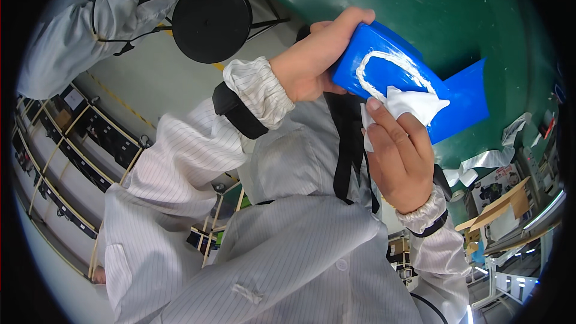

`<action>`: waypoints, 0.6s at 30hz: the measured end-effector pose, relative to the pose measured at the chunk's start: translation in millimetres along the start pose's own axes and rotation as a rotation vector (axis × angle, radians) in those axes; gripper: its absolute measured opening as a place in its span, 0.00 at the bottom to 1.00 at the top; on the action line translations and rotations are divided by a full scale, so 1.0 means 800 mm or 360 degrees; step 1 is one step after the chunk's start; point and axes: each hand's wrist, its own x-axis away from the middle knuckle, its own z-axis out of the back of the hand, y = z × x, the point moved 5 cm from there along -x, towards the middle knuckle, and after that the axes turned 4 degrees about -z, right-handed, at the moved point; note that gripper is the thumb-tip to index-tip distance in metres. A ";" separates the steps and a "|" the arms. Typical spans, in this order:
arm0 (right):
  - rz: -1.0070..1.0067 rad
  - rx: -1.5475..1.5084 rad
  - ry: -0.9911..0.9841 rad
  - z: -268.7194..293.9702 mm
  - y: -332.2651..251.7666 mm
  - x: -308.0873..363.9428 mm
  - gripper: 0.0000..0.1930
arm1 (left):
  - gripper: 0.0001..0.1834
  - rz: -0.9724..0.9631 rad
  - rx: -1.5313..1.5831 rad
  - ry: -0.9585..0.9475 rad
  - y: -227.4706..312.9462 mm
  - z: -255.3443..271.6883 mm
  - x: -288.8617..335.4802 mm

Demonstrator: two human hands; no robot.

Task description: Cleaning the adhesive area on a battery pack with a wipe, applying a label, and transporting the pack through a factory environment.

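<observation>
My left hand point(318, 54) grips the near left end of a smooth blue plastic piece point(390, 75), thumb along its upper edge. A raised loop of white paste-like material point(381, 55) runs over the face turned toward me, with white smears around it. In my right hand point(402, 162) is a crumpled white wipe point(417, 105), pinched under the fingers and pressed against the lower right part of the blue face. Behind that end shows a flat blue panel point(471, 93) with a pointed corner; whether it joins the held piece I cannot tell.
A green table point(468, 18) spans the upper right. Crumpled clear film point(489, 159) and an opened cardboard box point(498, 204) lie at the right. A black round stool point(212, 21) stands at the upper left, beside another person's sleeve point(72, 42). Shelving point(75, 144) stands at the left.
</observation>
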 end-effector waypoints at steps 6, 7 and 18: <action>-0.0023 0.0051 0.0012 0.004 0.007 0.012 0.10 | 0.28 0.0006 -0.0020 -0.0059 -0.002 0.002 -0.004; -0.0022 0.0039 0.0014 0.004 0.005 0.008 0.10 | 0.28 0.0001 -0.0016 -0.0033 0.000 0.001 -0.002; -0.0030 0.0078 -0.0011 0.005 0.005 0.013 0.11 | 0.29 -0.0006 -0.0025 -0.0085 -0.001 -0.001 -0.001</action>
